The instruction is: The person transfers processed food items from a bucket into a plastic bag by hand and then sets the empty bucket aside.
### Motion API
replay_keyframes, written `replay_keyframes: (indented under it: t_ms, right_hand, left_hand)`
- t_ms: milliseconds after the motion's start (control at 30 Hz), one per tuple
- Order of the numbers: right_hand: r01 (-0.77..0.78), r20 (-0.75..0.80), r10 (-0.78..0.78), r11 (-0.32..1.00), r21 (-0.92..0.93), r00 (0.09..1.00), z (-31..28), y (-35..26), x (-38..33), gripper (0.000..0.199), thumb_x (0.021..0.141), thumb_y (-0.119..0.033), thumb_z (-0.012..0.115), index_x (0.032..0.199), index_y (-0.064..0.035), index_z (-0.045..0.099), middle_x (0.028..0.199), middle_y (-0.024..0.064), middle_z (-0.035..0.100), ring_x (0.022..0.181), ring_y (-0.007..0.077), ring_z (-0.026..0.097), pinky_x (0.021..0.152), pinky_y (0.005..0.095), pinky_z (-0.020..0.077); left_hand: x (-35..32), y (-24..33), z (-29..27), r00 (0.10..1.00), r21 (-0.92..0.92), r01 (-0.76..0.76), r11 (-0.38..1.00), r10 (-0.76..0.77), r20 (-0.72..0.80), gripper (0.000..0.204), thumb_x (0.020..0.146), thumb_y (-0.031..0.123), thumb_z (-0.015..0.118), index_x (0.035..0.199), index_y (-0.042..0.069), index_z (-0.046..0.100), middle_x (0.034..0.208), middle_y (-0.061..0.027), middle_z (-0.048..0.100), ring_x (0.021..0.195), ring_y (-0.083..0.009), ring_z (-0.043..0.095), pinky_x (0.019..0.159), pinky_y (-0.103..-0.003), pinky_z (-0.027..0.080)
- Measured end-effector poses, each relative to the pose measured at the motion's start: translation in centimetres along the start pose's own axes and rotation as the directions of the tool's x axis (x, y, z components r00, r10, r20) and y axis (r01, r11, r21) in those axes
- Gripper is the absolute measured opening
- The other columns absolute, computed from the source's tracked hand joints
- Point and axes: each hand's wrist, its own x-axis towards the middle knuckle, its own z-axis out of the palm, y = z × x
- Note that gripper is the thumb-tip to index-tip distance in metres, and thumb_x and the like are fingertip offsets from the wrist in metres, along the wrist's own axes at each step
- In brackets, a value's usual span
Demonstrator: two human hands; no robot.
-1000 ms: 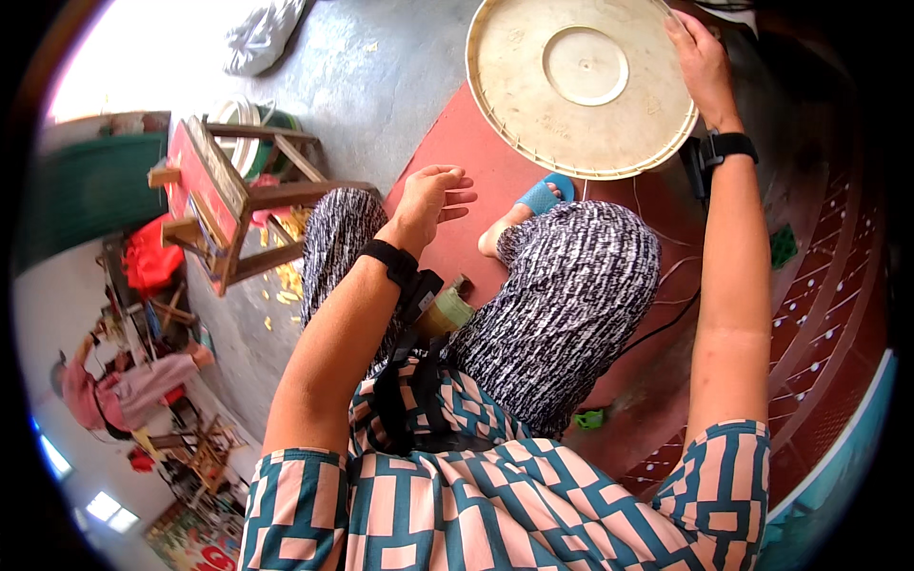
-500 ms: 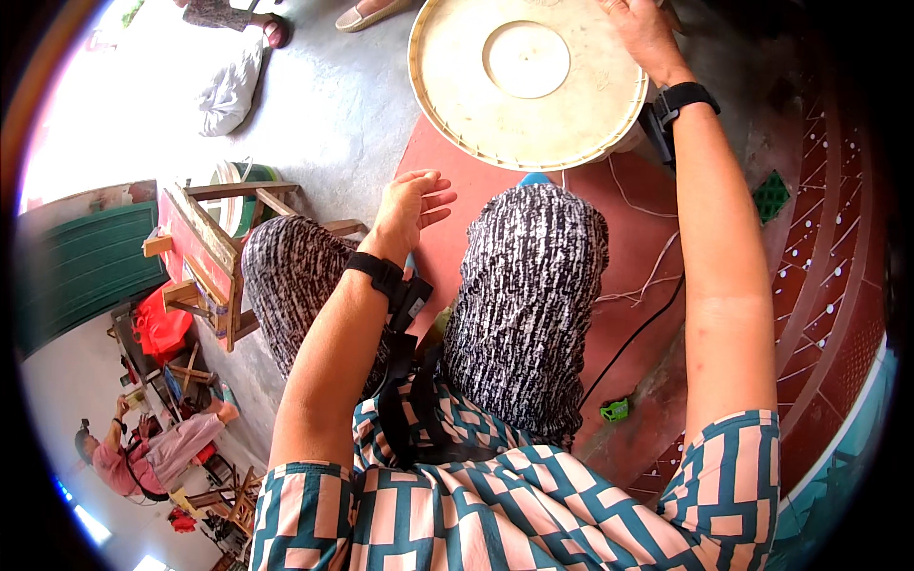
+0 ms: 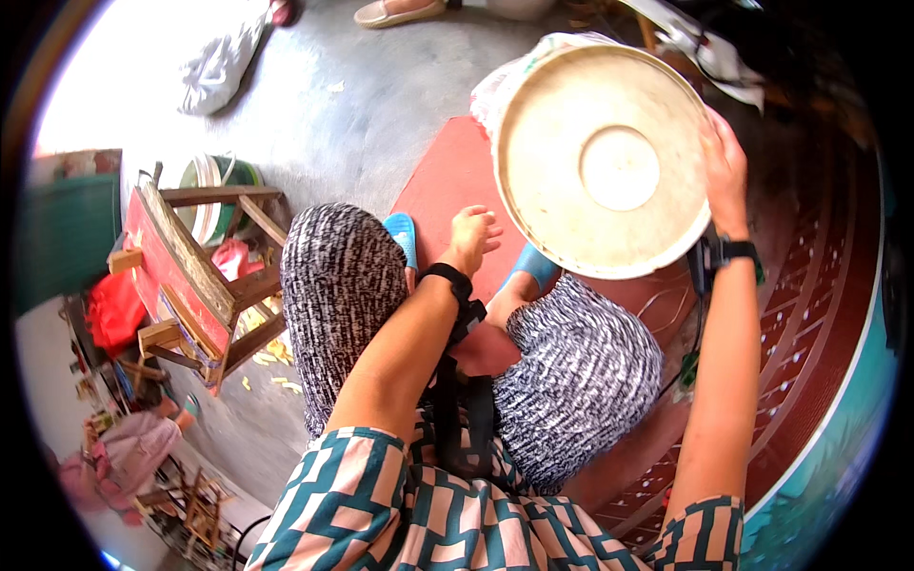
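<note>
A large round cream plastic lid [image 3: 600, 105], with a raised rim and a ring in its middle, is in front of me at the right. My right hand [image 3: 725, 171] grips the lid's right edge; some of its fingers are hidden behind it. My left hand [image 3: 473, 238] is apart from the lid, over the red floor mat between my knees. Its fingers are loosely bent and apart, and nothing is in them. A whitish plastic bag [image 3: 484, 95] shows behind the lid's left edge.
At left, a red wooden frame bench [image 3: 186, 257] stands beside a green and white bucket [image 3: 205, 205]. A white sack [image 3: 221, 71] lies at the far left. Another person's shoe [image 3: 400, 11] is at the top. A person in pink [image 3: 133, 457] sits at the lower left.
The lid and my right hand have come nearer and to the right. My left hand has shifted right and slightly down. My knees have spread, and the plastic bag has come into view.
</note>
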Motion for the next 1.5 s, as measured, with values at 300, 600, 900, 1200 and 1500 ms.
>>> replay_keyframes:
  t_ms: [300,600,900,1200,1500]
  right_hand:
    - [-0.167,-0.019,0.167,0.986,-0.022,0.986,1.4,-2.7,-1.7,0.041,0.1,-0.021,0.048,0.131,0.0071,0.047,0.123,0.0109,0.058,0.112,0.0155,0.053,0.098,0.0279,0.0394]
    - [-0.252,-0.058,0.258,0.963,0.1,0.964,1.4,-3.1,-1.9,0.045,0.1,-0.023,0.05,0.134,0.0056,0.045,0.126,0.0124,0.057,0.113,0.017,0.055,0.099,0.029,0.041]
    - [-0.247,-0.149,0.255,0.966,0.074,0.955,1.5,-2.0,-2.7,0.041,0.097,-0.022,0.057,0.129,0.0019,0.052,0.118,0.0058,0.059,0.104,0.0107,0.053,0.093,0.0246,0.0411]
    - [-0.162,-0.198,0.146,0.984,-0.067,0.969,2.2,-3.3,-5.2,0.033,0.087,-0.025,0.072,0.077,-0.0072,0.045,0.071,-0.0063,0.041,0.065,0.0043,0.036,0.056,0.0216,0.0351]
    - [-0.133,-0.222,0.13,0.991,0.001,0.966,5.5,-5.5,-5.4,0.03,0.08,-0.015,0.076,0.073,-0.0047,0.048,0.066,-0.0047,0.049,0.061,0.003,0.041,0.05,0.023,0.036]
  left_hand:
    - [4.7,-3.4,1.1,0.979,-0.146,0.043,0.988,-0.013,0.202,0.063,0.082,0.016,0.066,0.139,0.009,0.04,0.124,-0.0112,0.053,0.106,-0.0224,0.055,0.078,-0.043,0.051]
    - [5.3,-2.1,2.1,0.949,-0.345,0.218,0.913,-0.115,0.293,0.019,0.085,0.016,0.068,0.101,0.006,0.065,0.081,-0.0038,0.066,0.063,-0.011,0.059,0.053,-0.026,0.046]
    - [4.3,-2.2,0.2,0.951,0.028,-0.158,0.987,0.145,0.271,0.022,0.085,0.018,0.066,0.101,0.003,0.067,0.069,-0.0066,0.065,0.056,-0.0143,0.061,0.051,-0.03,0.05]
    - [3.0,-2.2,-0.6,0.785,0.299,-0.571,0.765,0.402,0.472,0.023,0.089,0.018,0.057,0.1,-0.001,0.065,0.074,-0.0105,0.064,0.058,-0.0176,0.06,0.05,-0.031,0.051]
    - [-8.9,4.0,-3.8,0.844,0.416,-0.493,0.764,0.302,0.444,0.02,0.089,0.013,0.051,0.094,-0.003,0.063,0.071,-0.0114,0.059,0.057,-0.0202,0.058,0.048,-0.032,0.051]
